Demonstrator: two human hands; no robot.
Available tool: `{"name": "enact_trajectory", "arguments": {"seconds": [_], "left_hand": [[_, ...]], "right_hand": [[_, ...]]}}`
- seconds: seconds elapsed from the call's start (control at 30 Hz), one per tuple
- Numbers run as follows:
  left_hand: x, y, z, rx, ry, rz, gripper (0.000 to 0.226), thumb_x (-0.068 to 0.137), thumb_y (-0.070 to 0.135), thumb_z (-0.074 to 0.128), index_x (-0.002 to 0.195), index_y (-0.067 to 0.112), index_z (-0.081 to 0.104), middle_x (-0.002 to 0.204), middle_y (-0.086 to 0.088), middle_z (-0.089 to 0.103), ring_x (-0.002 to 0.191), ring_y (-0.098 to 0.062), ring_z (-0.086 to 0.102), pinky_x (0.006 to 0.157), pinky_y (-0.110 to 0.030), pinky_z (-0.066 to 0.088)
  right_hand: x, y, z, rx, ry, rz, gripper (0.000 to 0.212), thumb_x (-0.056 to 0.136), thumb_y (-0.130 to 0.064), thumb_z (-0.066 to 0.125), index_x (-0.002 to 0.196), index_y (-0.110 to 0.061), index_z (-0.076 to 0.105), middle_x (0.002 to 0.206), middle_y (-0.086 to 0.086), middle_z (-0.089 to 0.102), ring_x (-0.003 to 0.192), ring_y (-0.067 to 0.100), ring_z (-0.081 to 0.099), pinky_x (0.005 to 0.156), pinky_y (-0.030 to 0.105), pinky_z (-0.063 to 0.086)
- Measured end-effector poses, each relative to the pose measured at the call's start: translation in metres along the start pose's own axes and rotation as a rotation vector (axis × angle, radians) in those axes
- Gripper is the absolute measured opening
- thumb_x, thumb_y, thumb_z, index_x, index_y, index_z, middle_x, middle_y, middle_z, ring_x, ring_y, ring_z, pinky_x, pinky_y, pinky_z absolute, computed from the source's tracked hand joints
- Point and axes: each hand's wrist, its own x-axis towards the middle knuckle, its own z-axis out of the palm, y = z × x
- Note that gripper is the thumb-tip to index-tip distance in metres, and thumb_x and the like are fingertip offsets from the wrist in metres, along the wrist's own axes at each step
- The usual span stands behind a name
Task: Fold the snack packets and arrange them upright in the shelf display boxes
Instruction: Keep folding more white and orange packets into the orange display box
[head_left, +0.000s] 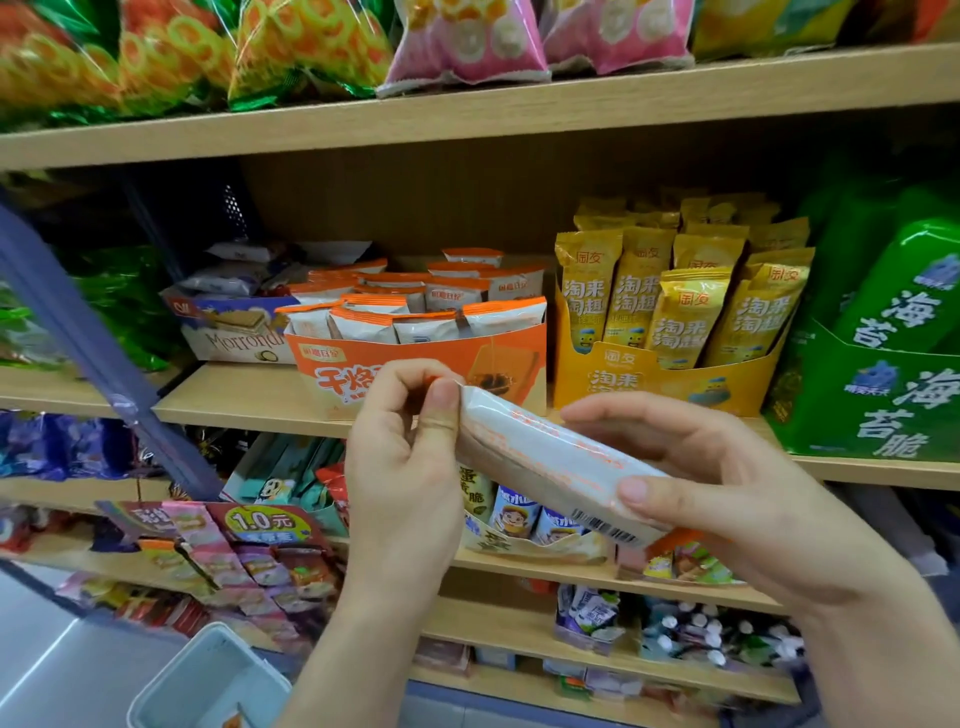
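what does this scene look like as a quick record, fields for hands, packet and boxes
left hand: pinches the packet at its upper left end
right hand: holds its lower right end, thumb on top
packet: white with orange print, barcode near the right end, held slanted in front of the shelf, not yet in a box
orange display box: on that shelf, holds matching packets upright
yellow display box: right of the orange one, yellow packets upright
wafer box: left of the orange one

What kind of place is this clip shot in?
Likely a small snack shop: tiered wooden shelves, an orange cardboard display box of upright orange-and-white packets, and a round green 1.0-yuan price label.
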Motion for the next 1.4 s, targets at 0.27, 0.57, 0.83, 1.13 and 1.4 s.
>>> {"name": "enact_trajectory", "arguments": {"seconds": [0.27, 0.57, 0.83, 1.13, 1.4], "left_hand": [[0.006, -0.002, -0.013, -0.027, -0.089, 0.039, 0.031, 0.095, 0.006, 0.054, 0.094, 0.033, 0.070, 0.100, 0.006, 0.068, 0.100, -0.011, 0.062, 0.080, -0.029, 0.053], [0.015, -0.003, -0.022, 0.188, -0.175, 0.161, 0.011, 0.079, 0.027, 0.073, 0.088, 0.034, 0.072, 0.092, 0.011, 0.065, 0.095, -0.015, 0.061, 0.066, -0.018, 0.051], [0.017, -0.007, -0.019, 0.290, -0.185, 0.171, 0.014, 0.087, 0.021, 0.058, 0.084, 0.034, 0.062, 0.091, 0.017, 0.060, 0.091, -0.003, 0.056, 0.071, -0.010, 0.044], [0.020, -0.018, -0.023, 0.404, -0.102, 0.222, 0.018, 0.088, 0.020, 0.061, 0.088, 0.037, 0.065, 0.094, 0.014, 0.065, 0.095, -0.012, 0.059, 0.076, -0.020, 0.049], [0.003, -0.018, 0.000, 0.901, -0.357, 0.614, 0.042, 0.102, 0.041, 0.038, 0.141, 0.028, 0.043, 0.143, 0.004, 0.050, 0.137, -0.013, 0.043, 0.119, -0.046, 0.020]], "right_hand": [[0.012, 0.005, 0.013, -0.041, 0.509, -0.194, 0.003, 0.079, -0.031, 0.075, 0.081, -0.032, 0.077, 0.079, 0.001, 0.074, 0.073, 0.010, 0.068, 0.061, 0.020, 0.053], [0.014, 0.003, 0.013, -0.103, 0.497, -0.189, 0.010, 0.081, -0.033, 0.068, 0.081, -0.031, 0.077, 0.079, 0.012, 0.072, 0.073, 0.013, 0.069, 0.062, 0.022, 0.055], [0.018, 0.001, 0.015, -0.046, 0.466, -0.191, 0.016, 0.074, -0.032, 0.064, 0.080, -0.026, 0.077, 0.081, 0.000, 0.075, 0.078, 0.009, 0.071, 0.061, 0.017, 0.053], [0.021, 0.015, 0.005, 0.033, 0.387, -0.140, 0.049, 0.065, -0.063, 0.074, 0.105, -0.035, 0.075, 0.103, 0.000, 0.075, 0.098, 0.015, 0.071, 0.076, 0.022, 0.056], [0.031, 0.022, 0.016, 0.116, 0.505, -0.117, 0.032, 0.077, -0.040, 0.062, 0.100, -0.024, 0.078, 0.098, 0.005, 0.076, 0.095, 0.024, 0.071, 0.079, 0.035, 0.060]]}}
